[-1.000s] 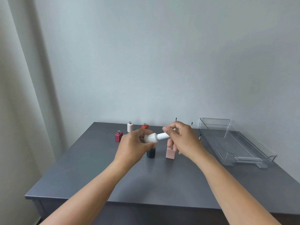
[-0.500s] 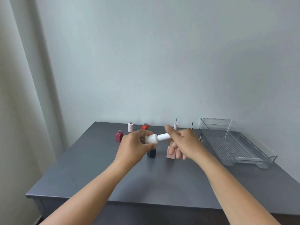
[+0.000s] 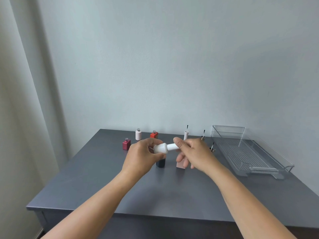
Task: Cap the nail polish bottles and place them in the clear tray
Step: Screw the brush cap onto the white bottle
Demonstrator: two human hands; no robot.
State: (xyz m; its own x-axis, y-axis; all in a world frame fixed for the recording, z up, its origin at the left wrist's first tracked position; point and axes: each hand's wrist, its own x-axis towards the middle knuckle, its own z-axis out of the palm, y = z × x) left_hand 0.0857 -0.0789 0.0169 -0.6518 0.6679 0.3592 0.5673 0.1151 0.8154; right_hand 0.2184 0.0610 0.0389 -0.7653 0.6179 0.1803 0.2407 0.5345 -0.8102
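At the centre of the frame, the person is holding a white nail polish bottle (image 3: 160,148) above the counter (image 3: 96,169). The left hand (image 3: 141,156) is gripping the bottle's body, and the right hand (image 3: 194,153) is pinching its white cap (image 3: 173,146) between thumb and fingers. Bottle and cap are lying on one long axis that is running nearly level across the frame, with the base pointing left and the cap end pointing right, tilted slightly up. The cap is sitting directly between the two hands, so the twist to tighten it will probably be turning about this level axis.

The clear tray (image 3: 269,149) is sitting at the right of the frame, well apart from the bottle and on the right hand's side, so that hand is the nearer one for carrying. It is holding nothing yet.

Further back, a red bottle (image 3: 126,144), a pale ribbed bottle (image 3: 138,135) and an orange bottle (image 3: 154,135) are standing uncapped. Brush caps (image 3: 186,134) are standing upright to their right.
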